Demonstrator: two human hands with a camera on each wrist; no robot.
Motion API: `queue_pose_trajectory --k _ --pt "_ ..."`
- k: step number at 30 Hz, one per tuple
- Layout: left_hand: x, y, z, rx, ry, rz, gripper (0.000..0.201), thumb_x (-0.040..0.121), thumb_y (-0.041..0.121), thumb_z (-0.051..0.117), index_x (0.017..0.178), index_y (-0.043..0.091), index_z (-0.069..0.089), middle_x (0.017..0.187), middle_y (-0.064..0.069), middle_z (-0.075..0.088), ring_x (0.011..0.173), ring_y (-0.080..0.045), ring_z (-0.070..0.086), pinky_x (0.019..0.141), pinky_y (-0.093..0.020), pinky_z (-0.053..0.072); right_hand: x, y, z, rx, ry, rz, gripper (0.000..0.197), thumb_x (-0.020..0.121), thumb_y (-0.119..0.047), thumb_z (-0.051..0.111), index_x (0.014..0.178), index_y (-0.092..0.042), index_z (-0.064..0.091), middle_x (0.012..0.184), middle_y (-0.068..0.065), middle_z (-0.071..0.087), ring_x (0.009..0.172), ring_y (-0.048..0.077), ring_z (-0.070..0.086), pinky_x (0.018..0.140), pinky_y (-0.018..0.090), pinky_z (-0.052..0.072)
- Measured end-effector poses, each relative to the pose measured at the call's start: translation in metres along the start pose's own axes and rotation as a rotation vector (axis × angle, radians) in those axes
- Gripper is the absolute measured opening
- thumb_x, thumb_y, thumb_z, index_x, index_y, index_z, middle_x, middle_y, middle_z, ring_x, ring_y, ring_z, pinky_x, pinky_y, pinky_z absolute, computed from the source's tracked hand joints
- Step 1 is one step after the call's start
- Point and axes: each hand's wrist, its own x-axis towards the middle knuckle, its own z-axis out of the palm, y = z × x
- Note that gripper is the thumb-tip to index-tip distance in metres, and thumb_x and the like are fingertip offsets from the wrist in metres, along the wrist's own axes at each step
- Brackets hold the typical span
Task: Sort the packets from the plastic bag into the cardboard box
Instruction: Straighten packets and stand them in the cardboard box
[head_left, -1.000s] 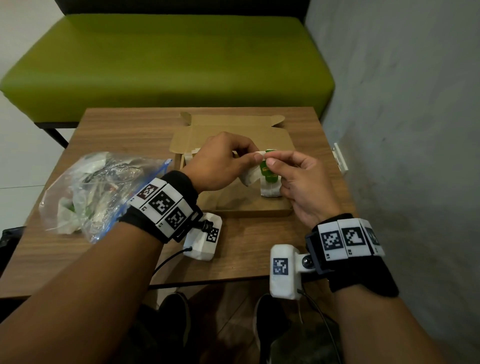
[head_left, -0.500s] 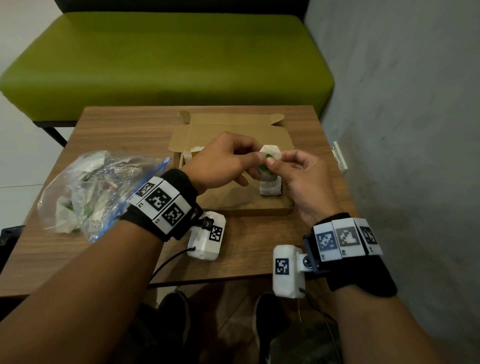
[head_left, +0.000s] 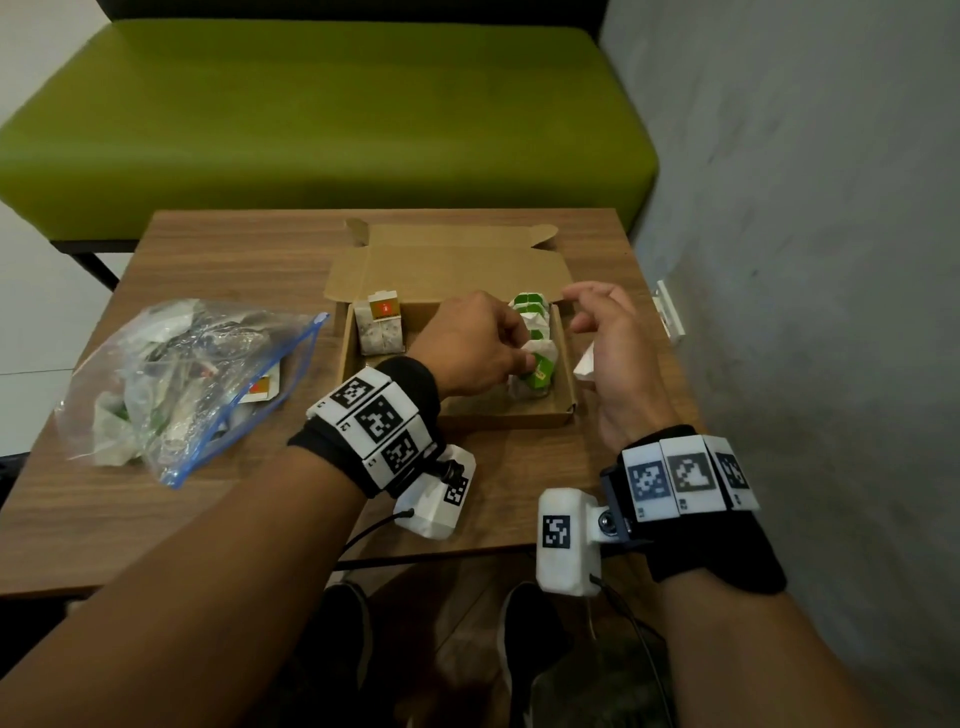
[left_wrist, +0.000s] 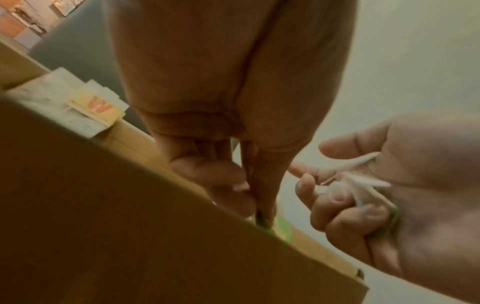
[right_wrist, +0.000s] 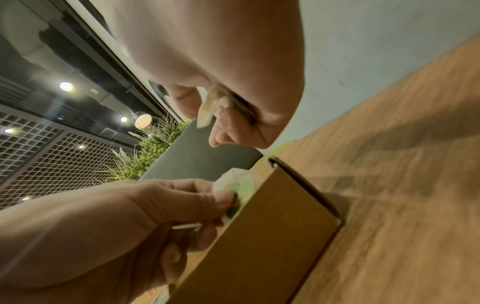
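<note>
Packets pinched by both hands: left (head_left: 475, 345) green (head_left: 540, 370), right (head_left: 615, 353) white (head_left: 586, 365)

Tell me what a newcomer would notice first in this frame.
Both hands meet over the open cardboard box: the left hand pinches a green packet into the right-side row, while the right hand holds a white packet. A plastic bag of packets lies left.
</note>
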Motion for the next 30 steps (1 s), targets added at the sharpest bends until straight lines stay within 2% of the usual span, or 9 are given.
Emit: queue_pose_trajectory --k 5,8,10,12,16,21,24,27,30 --pt "0.005 -0.001 0.005 0.047 0.066 -0.044 0.013 0.084 0.023 0.076 0.083 0.026 0.064 0.091 0.001 0.068 0.084 -0.014 0.067 0.073 -0.028 0.057 0.001 0.001 -0.004 0.028 -0.07 0.018 0.036 0.084 0.01 0.039 0.106 -0.015 0.053 0.097 0.001 0.054 0.09 0.016 0.055 0.065 0.025 0.048" --pt "0.006 -0.002 0.005 0.066 0.095 -0.065 0.016 0.085 0.021 0.076 0.079 0.025 0.062 0.092 -0.001 0.068 0.084 -0.014 0.068 0.074 -0.028 0.058 0.001 0.002 -0.006 -0.048 -0.11 0.009 0.043 0.086 0.017 0.033 0.111 -0.013 0.051 0.091 -0.002 0.048 0.077 0.008 0.049 0.047 0.01 0.043" --pt "0.006 -0.003 0.006 0.071 0.109 -0.055 0.019 0.085 0.019 0.076 0.076 0.025 0.06 0.089 -0.001 0.068 0.08 -0.014 0.069 0.073 -0.029 0.059 0.001 0.004 -0.006 -0.072 -0.127 -0.005 0.045 0.086 0.02 0.032 0.11 -0.014 0.05 0.092 -0.002 0.05 0.074 0.007 0.049 0.044 0.009 0.04" --pt "0.008 -0.004 0.007 0.109 0.139 -0.038 0.02 0.085 0.019 0.075 0.075 0.026 0.059 0.084 0.003 0.065 0.079 -0.013 0.066 0.069 -0.025 0.057 0.0 0.008 -0.004 -0.068 -0.137 -0.016 0.046 0.086 0.021 0.035 0.106 -0.016 0.05 0.098 0.001 0.055 0.079 0.008 0.055 0.049 0.012 0.045" --pt "0.01 -0.002 0.011 0.199 0.192 0.007 0.016 0.085 0.02 0.074 0.078 0.025 0.06 0.08 0.008 0.057 0.076 -0.009 0.056 0.055 -0.012 0.036 0.001 0.013 -0.002 -0.057 -0.102 -0.067 0.047 0.083 0.021 0.054 0.098 -0.023 0.056 0.108 0.004 0.065 0.096 0.018 0.067 0.068 0.026 0.057" --pt "0.008 -0.005 0.004 0.209 0.131 0.013 0.014 0.085 0.027 0.075 0.079 0.022 0.063 0.081 0.004 0.064 0.078 -0.014 0.062 0.064 -0.025 0.05 0.004 0.016 -0.002 0.014 -0.032 -0.056 0.047 0.082 0.013 0.068 0.104 -0.028 0.06 0.12 0.008 0.067 0.107 0.025 0.069 0.087 0.045 0.061" --pt "0.004 -0.005 -0.013 0.198 0.227 0.027 0.011 0.093 0.031 0.06 0.092 0.021 0.066 0.087 0.003 0.067 0.083 -0.016 0.065 0.073 -0.033 0.054 0.005 0.017 0.0 0.045 -0.017 -0.053 0.047 0.085 0.01 0.068 0.111 -0.027 0.058 0.118 0.01 0.069 0.105 0.024 0.071 0.087 0.043 0.06" --pt "0.0 -0.003 -0.029 -0.101 0.262 0.074 0.017 0.095 0.034 0.056 0.098 0.021 0.067 0.093 0.002 0.071 0.087 -0.016 0.069 0.08 -0.04 0.057 0.003 0.016 0.004 0.082 -0.042 -0.043 0.045 0.086 0.009 0.068 0.119 -0.02 0.056 0.11 0.012 0.072 0.096 0.02 0.073 0.08 0.033 0.061" --pt "-0.005 -0.002 -0.034 -0.197 0.161 0.153 0.021 0.09 0.036 0.068 0.107 0.023 0.068 0.099 0.006 0.071 0.085 -0.006 0.067 0.074 -0.028 0.055 0.001 0.013 0.006 0.119 -0.07 -0.04 0.044 0.088 0.008 0.068 0.122 -0.015 0.056 0.108 0.014 0.072 0.095 0.021 0.074 0.076 0.029 0.061"
